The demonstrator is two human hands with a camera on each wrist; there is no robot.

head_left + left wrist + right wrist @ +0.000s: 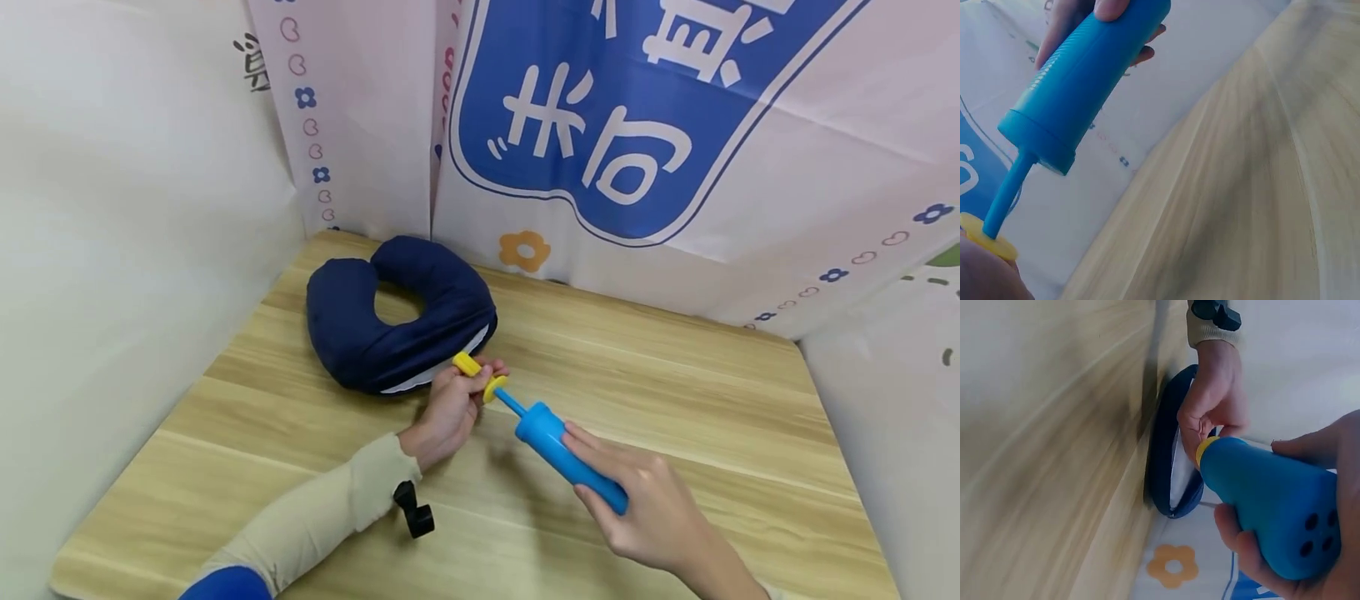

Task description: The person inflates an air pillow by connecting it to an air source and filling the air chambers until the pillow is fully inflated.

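Observation:
My left hand (pixel 446 412) pinches the yellow end piece of a blue hand pump (pixel 551 437), between its yellow tip (pixel 466 363) and yellow disc (pixel 494 388). A thin blue rod (pixel 1010 192) joins the disc to the thick barrel. My right hand (pixel 648 504) grips that barrel, fingers wrapped round its lower part. Several dark holes show in the barrel's end in the right wrist view. Just beyond the left hand lies a navy neck pillow (pixel 341 333), with a white strip (pixel 420 375) along its near edge. Whether the yellow tip touches the pillow I cannot tell.
The pump is held above a wood-grain table (pixel 675 392). Behind the table hangs a printed sheet (pixel 375 125) with blue lettering panels and flowers. A white wall (pixel 135 208) borders the left side. A black clip-like device (pixel 415 510) sits on the left sleeve.

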